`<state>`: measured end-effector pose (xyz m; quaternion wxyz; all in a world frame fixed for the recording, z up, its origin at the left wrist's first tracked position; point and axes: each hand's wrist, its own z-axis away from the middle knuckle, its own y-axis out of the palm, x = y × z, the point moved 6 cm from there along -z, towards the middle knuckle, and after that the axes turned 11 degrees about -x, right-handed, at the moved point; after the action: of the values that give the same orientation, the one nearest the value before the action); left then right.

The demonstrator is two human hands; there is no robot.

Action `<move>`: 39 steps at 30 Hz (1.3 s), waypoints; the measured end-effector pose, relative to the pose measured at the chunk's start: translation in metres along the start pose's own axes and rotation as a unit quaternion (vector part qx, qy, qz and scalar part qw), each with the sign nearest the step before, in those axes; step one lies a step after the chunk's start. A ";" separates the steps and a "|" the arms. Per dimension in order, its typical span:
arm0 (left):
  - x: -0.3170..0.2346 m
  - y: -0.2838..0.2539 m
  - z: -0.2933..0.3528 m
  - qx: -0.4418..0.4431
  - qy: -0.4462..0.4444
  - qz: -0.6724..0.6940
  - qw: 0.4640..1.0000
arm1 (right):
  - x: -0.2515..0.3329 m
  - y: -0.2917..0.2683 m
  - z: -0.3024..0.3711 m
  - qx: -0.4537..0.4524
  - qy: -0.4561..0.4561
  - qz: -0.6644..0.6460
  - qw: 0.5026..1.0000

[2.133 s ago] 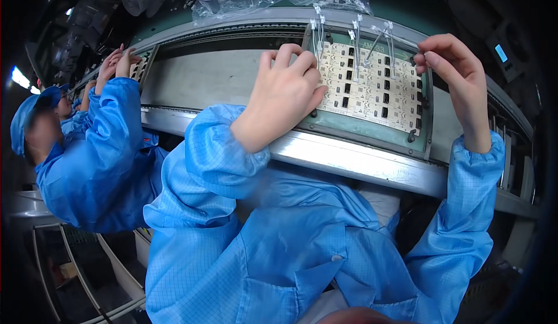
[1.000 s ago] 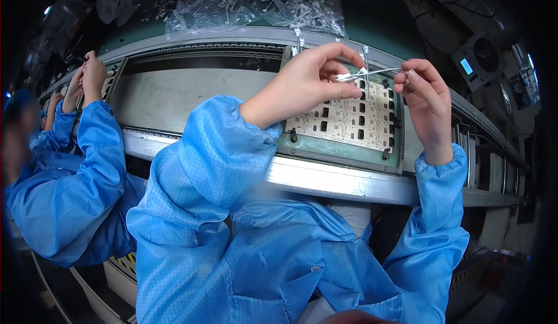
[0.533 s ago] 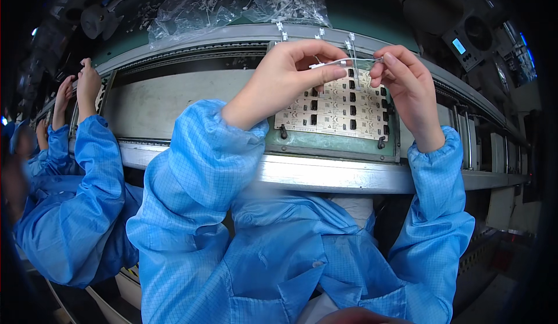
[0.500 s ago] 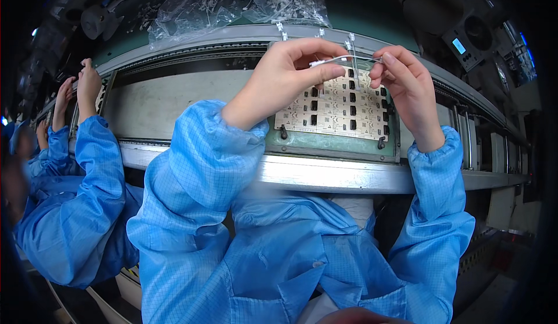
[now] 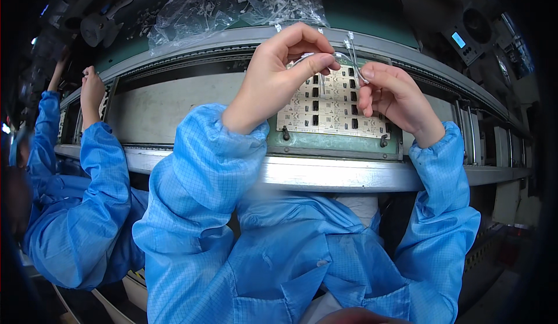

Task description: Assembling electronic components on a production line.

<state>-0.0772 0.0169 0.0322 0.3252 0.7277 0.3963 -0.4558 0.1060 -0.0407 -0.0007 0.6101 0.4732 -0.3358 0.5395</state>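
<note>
A thin grey cable [image 5: 349, 62] arcs between my two hands above a panel of circuit boards [image 5: 334, 104]. My left hand [image 5: 285, 68] pinches one part of it between thumb and fingers; a pale end shows beside the fingers. The other part is in the closed thumb and index finger of my right hand [image 5: 395, 94], whose remaining fingers curl loosely. Black connectors [image 5: 315, 106] stand in columns on the pale boards, which sit in a green carrier [image 5: 325, 143]. More cables with white plugs [image 5: 350, 35] stand at the carrier's far edge.
Along the front runs a metal rail [image 5: 343, 173]. Beyond the far rail lies a clear plastic bag [image 5: 279, 1] of white-plugged cables. A device with a lit display [image 5: 458, 39] stands at the far right. A co-worker's hand [image 5: 92, 94] is raised at the left.
My right hand has moved down and slightly left, and the cable now bends downward toward it. My left hand has tilted up a little. The co-worker's hands at the left have shifted apart.
</note>
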 end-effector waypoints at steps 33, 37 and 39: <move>0.005 0.011 0.012 0.116 -0.090 0.075 0.986 | -0.002 0.003 0.002 -0.002 -0.039 0.029 0.999; 0.005 0.015 0.015 0.150 -0.097 0.078 0.981 | 0.000 -0.002 0.003 -0.018 -0.043 0.013 0.999; 0.008 0.014 0.016 0.154 -0.094 0.087 0.980 | -0.003 -0.002 0.001 -0.004 -0.028 0.019 0.999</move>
<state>-0.0688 -0.0007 0.0206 0.2837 0.7543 0.2242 -0.5479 0.1077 -0.0424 -0.0042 0.5921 0.4792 -0.3638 0.5361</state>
